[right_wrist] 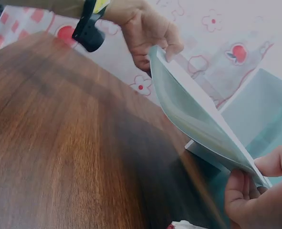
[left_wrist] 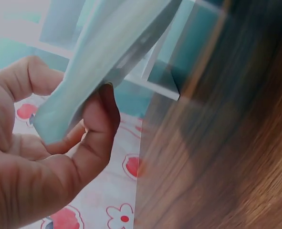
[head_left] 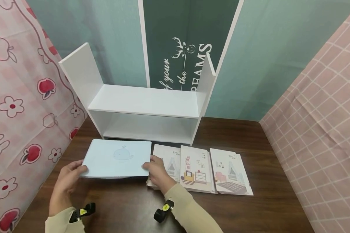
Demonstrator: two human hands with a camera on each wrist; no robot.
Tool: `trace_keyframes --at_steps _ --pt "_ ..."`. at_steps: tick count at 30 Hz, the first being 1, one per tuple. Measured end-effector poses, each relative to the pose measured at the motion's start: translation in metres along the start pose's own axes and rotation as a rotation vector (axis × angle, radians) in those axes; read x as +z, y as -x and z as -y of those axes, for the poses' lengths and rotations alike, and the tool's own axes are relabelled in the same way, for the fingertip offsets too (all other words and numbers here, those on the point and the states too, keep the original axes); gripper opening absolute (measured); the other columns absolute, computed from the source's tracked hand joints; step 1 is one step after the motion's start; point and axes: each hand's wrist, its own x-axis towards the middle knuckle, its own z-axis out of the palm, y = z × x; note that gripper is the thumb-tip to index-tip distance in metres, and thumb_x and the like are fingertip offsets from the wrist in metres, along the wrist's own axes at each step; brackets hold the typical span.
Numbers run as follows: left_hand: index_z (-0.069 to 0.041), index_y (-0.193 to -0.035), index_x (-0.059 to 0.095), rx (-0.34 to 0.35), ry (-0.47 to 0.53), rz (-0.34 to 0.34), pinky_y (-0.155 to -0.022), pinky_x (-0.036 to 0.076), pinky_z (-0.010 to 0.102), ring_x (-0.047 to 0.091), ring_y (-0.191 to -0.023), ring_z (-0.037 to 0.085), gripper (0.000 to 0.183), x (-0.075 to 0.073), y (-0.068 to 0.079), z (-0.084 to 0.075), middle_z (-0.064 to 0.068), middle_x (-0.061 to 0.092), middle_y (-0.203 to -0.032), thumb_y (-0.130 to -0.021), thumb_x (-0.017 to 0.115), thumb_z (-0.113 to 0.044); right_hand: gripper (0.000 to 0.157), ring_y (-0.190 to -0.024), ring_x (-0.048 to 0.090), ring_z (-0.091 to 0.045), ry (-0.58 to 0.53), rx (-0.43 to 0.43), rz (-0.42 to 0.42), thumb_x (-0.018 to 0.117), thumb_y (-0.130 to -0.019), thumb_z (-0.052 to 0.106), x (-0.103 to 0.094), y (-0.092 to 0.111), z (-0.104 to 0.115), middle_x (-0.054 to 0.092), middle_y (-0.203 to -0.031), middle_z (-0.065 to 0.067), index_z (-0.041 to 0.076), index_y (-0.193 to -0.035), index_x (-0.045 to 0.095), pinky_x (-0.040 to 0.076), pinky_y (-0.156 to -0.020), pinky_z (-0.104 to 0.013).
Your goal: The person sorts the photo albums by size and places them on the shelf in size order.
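A light blue notebook point(head_left: 105, 158) with a small whale drawn on its cover is held above the table, in front of the shelf. My left hand point(head_left: 66, 179) pinches its left edge, thumb on top. At the opposite edge my right hand point(head_left: 159, 173) grips it the same way. Seen from the right wrist, the notebook point(right_wrist: 193, 109) has its pages and lower cover sagging away from the top cover. The left wrist view shows the notebook's point(left_wrist: 78, 90) corner between the left thumb and fingers.
A white two-level shelf point(head_left: 145, 100) with tall sides stands at the back of the brown wooden table point(head_left: 119, 207). Three white illustrated books point(head_left: 196, 161) lie side by side at right, the leftmost partly behind the right hand. Patterned cloth point(head_left: 26, 129) hangs at left.
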Motion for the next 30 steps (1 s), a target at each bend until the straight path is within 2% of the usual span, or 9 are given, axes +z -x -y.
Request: trace_keyframes --at_steps 3,6,9,14,17,23,27,30 --pt "0.016 -0.135 0.030 0.042 0.050 -0.028 -0.067 0.046 0.022 0.052 -0.083 0.011 0.055 0.006 0.002 -0.001 0.022 0.046 -0.117 -0.092 0.050 -0.012 0.044 -0.088 0.059 -0.021 -0.103 0.002 0.025 0.051 -0.074 -0.013 -0.006 0.003 0.000 0.058 -0.101 -0.017 -0.016 -0.118 0.049 0.051 -0.077 -0.033" --pt "0.019 -0.133 0.030 0.093 0.094 -0.049 -0.065 0.047 0.022 0.053 -0.075 0.005 0.052 0.012 0.004 -0.001 0.016 0.050 -0.107 -0.091 0.049 -0.007 0.044 -0.092 0.058 -0.021 -0.210 -0.007 0.064 0.048 -0.075 -0.013 -0.011 0.006 0.000 0.059 -0.104 -0.016 -0.018 -0.119 0.047 0.049 -0.082 -0.036" --pt "0.019 -0.134 0.028 0.125 0.106 -0.051 -0.066 0.046 0.021 0.052 -0.076 0.003 0.052 0.016 0.007 -0.002 0.020 0.048 -0.112 -0.092 0.048 -0.005 0.047 -0.097 0.056 -0.024 -0.314 0.013 0.120 0.043 -0.076 -0.011 -0.017 0.009 0.002 0.058 -0.107 -0.015 -0.016 -0.123 0.043 0.046 -0.085 -0.041" --pt "0.017 -0.136 0.025 0.137 0.168 -0.012 -0.070 0.045 0.016 0.050 -0.082 0.001 0.052 0.025 0.012 -0.006 0.030 0.034 -0.127 -0.093 0.045 -0.005 0.052 -0.106 0.052 -0.027 -0.421 0.070 0.217 0.037 -0.080 -0.007 -0.029 0.014 0.006 0.053 -0.118 -0.014 -0.003 -0.132 0.035 0.040 -0.087 -0.047" --pt "0.018 -0.135 0.026 0.155 0.208 -0.008 -0.070 0.045 0.016 0.050 -0.081 0.001 0.051 0.030 0.013 -0.009 0.028 0.038 -0.122 -0.093 0.045 -0.004 0.050 -0.106 0.053 -0.027 -0.435 0.069 0.228 0.038 -0.082 -0.006 -0.036 0.015 0.008 0.054 -0.119 -0.013 -0.001 -0.132 0.036 0.041 -0.087 -0.046" --pt "0.018 -0.134 0.026 0.185 0.285 -0.004 -0.070 0.047 0.019 0.054 -0.080 0.004 0.051 0.039 0.017 -0.015 0.013 0.048 -0.108 -0.092 0.047 -0.003 0.050 -0.105 0.055 -0.026 -0.438 0.022 0.195 0.040 -0.082 -0.009 -0.046 0.018 0.012 0.055 -0.118 -0.014 -0.006 -0.132 0.035 0.044 -0.088 -0.043" --pt "0.016 -0.134 0.030 0.189 0.270 -0.020 -0.069 0.048 0.020 0.054 -0.079 0.005 0.048 0.045 0.020 -0.023 0.005 0.052 -0.101 -0.093 0.047 -0.003 0.049 -0.103 0.057 -0.024 -0.428 0.002 0.160 0.041 -0.081 -0.010 -0.052 0.022 0.018 0.056 -0.115 -0.013 -0.008 -0.130 0.037 0.047 -0.087 -0.038" --pt "0.014 -0.131 0.035 0.204 0.236 -0.054 -0.066 0.047 0.020 0.054 -0.075 0.006 0.045 0.049 0.022 -0.031 0.006 0.054 -0.097 -0.091 0.048 -0.001 0.049 -0.101 0.058 -0.022 -0.412 -0.005 0.142 0.041 -0.081 -0.010 -0.056 0.025 0.023 0.056 -0.114 -0.013 -0.008 -0.129 0.037 0.048 -0.085 -0.035"
